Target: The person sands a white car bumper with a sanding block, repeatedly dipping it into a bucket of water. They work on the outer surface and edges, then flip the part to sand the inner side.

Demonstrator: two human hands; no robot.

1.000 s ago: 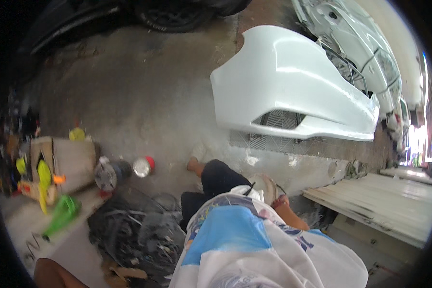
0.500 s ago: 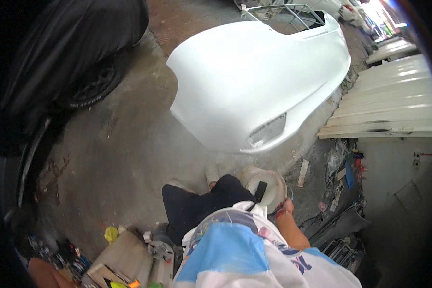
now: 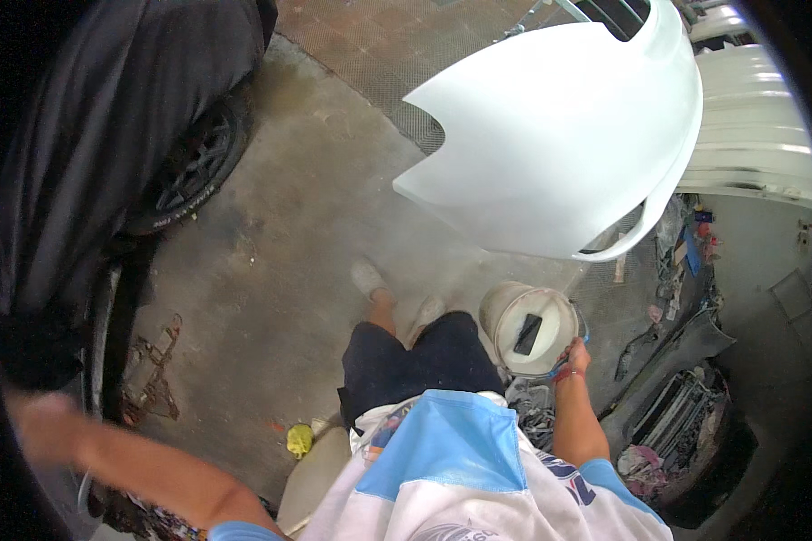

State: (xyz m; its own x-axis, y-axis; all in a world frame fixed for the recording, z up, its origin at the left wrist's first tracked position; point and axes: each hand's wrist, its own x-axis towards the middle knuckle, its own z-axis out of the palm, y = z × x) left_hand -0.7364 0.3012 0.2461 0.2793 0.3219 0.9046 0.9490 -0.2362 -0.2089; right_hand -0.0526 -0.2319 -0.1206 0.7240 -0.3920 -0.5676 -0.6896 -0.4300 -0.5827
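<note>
At my lower right, my right hand [image 3: 575,359] grips the blue handle of a whitish bucket [image 3: 493,316] that hangs or stands beside my leg. A dark oblong block [image 3: 528,334] shows against the milky white inside the bucket; its exact kind is unclear. My left arm reaches out to the far left, where my left hand [image 3: 41,428] is smeared by motion near the black-covered car. Its fingers cannot be made out. Ahead on the right is a large white car bumper [image 3: 559,135], apart from both hands.
A car under a black cover [image 3: 81,135] stands at the left, one wheel [image 3: 194,171] showing. Metal frame tubes show behind the bumper. Corrugated pale panels [image 3: 748,126] and scattered scrap parts [image 3: 676,406] line the right side. A yellow crumpled item [image 3: 299,440] lies near the lower left.
The bumper now appears farther right and higher as my view has turned. My left arm has swung into view at the left. The bucket stays with my right hand.
</note>
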